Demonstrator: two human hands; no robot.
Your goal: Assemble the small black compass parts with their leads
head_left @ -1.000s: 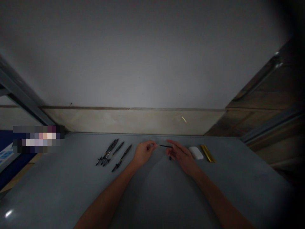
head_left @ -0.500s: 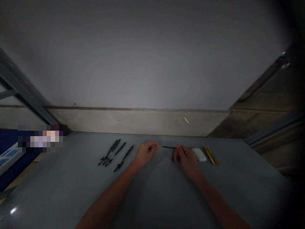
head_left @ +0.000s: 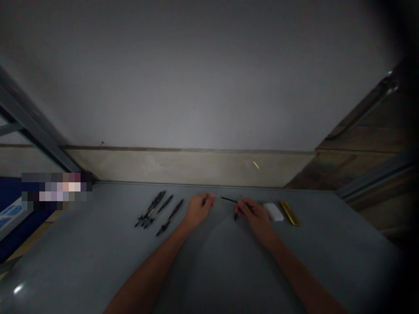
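Note:
A thin black pen refill [head_left: 229, 199] lies nearly level between my two hands above the grey table. The fingers of my right hand [head_left: 253, 213] are closed around its right part. A dark pen part [head_left: 235, 216] shows below those fingers, its other end hidden by the hand. My left hand [head_left: 199, 210] is pinched at the refill's pale, see-through left end; the fingertips are too small and dim to show the exact contact. Several black pens [head_left: 153, 208] lie slanted on the table to the left, with one pen [head_left: 170, 217] closest to my left hand.
A white rounded case [head_left: 273, 212] lies just right of my right hand, beside a shiny gold packet [head_left: 290, 213]. The grey table [head_left: 98, 253] ends at a wall [head_left: 196, 168]. Metal posts [head_left: 36, 117] stand at the side. Blurred items lie beyond the left edge.
My right hand has shifted slightly left, and the refill now slopes down toward it. My left fingertips have drawn a little left, showing a pale stretch beside the black part.

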